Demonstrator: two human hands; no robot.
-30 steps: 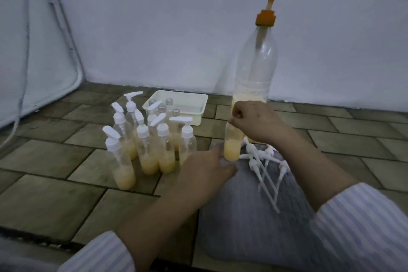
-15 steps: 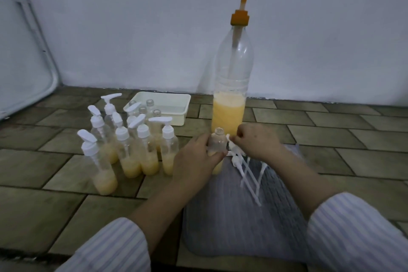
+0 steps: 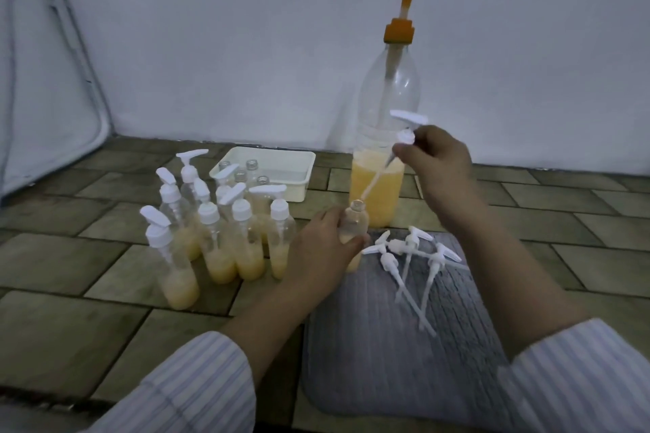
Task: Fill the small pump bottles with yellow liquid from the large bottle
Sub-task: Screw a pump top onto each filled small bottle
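Nearest the camera, two striped sleeves (image 3: 197,387) frame a grey ribbed mat (image 3: 397,373) lying on a floor of dull brown tiles (image 3: 70,327). On the mat's far right part lies a loose heap of white pump tops (image 3: 411,257), their long tubes pointing toward the viewer.

At the mat's far left corner the left hand (image 3: 316,253) wraps its fingers round a small open bottle (image 3: 354,225), which stands upright with yellow liquid in its lower part and a clear, uncapped neck. Above and to the right, the right hand (image 3: 438,165) pinches a white pump (image 3: 408,130) between thumb and fingers; its tube slants down and left, with the tip right at the bottle's mouth.

To the left stands a cluster of filled bottles (image 3: 218,232), each with a white pump fitted and yellow liquid about a third of the way up. Behind them a white tray (image 3: 299,165) holds a few uncapped empty bottles. Just behind the held bottle rises the large bottle (image 3: 383,158) with an orange pump (image 3: 401,7), yellow liquid only in its bottom part. A pale wall (image 3: 228,28) closes the room beyond.

Half a second ago the right hand was down at the heap of pump tops; it has since lifted one clear and brought it over the bottle, which the left hand keeps in the same place.
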